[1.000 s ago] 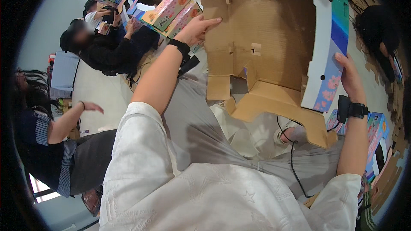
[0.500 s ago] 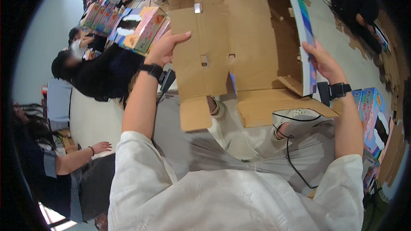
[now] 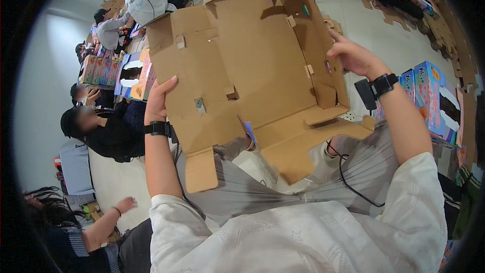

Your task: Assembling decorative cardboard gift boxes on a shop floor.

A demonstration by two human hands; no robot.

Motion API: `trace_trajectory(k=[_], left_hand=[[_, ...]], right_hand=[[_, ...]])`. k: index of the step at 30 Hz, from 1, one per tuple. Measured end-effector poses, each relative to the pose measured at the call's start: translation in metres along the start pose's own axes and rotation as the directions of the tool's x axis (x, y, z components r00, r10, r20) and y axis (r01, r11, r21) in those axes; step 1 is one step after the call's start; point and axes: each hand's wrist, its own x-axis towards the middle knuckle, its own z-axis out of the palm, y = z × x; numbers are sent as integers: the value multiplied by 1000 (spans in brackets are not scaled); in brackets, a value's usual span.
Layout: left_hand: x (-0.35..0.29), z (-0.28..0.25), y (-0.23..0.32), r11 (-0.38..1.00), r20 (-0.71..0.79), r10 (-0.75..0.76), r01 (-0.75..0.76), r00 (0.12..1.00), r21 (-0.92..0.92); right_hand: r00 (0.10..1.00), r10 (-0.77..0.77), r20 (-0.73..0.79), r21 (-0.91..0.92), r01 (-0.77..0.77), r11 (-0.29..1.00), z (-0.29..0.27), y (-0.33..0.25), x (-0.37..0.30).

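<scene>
A large, partly unfolded cardboard box (image 3: 252,60) hangs tilted in front of me, its plain brown inside toward me. Several flaps and slots show along its panels. My left hand (image 3: 160,98) is closed on the box's left edge, thumb on the brown face and fingers behind. At the upper right wall, my right hand (image 3: 356,55) has its thumb and forefinger against the outer edge; its other fingers are partly hidden. Two loose flaps dangle at the box's lower edge above my lap. Both wrists carry black straps with small devices.
Colourful printed cartons (image 3: 432,98) stand at my right, and more cartons (image 3: 134,76) at the far left. A person in black (image 3: 103,129) sits to the left; a bare forearm (image 3: 103,225) reaches in nearer. Cardboard scraps (image 3: 396,17) lie on the floor at the far right.
The box has shifted left and tilted, so more of its inside faces me. My left hand moved left and nearer; the right hand moved slightly left and farther along the wall.
</scene>
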Motion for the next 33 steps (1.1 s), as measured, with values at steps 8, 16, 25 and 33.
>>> trace_trajectory(k=[8,16,25,33], left_hand=[[6,-49,-7,982,-52,94,-101,994,-157],[14,-71,-11,948,-88,15,-42,996,-316],[41,-11,-23,875,-56,-166,121,984,-470],[54,-12,-21,859,319,96,83,943,-504]], right_hand=[[998,-36,-56,376,54,925,-86,5,-8],[896,-124,-426,71,169,983,-117,26,2],[911,-53,-410,130,116,985,-77,15,-21],[954,-191,-233,-52,184,982,-40,-6,-43]])
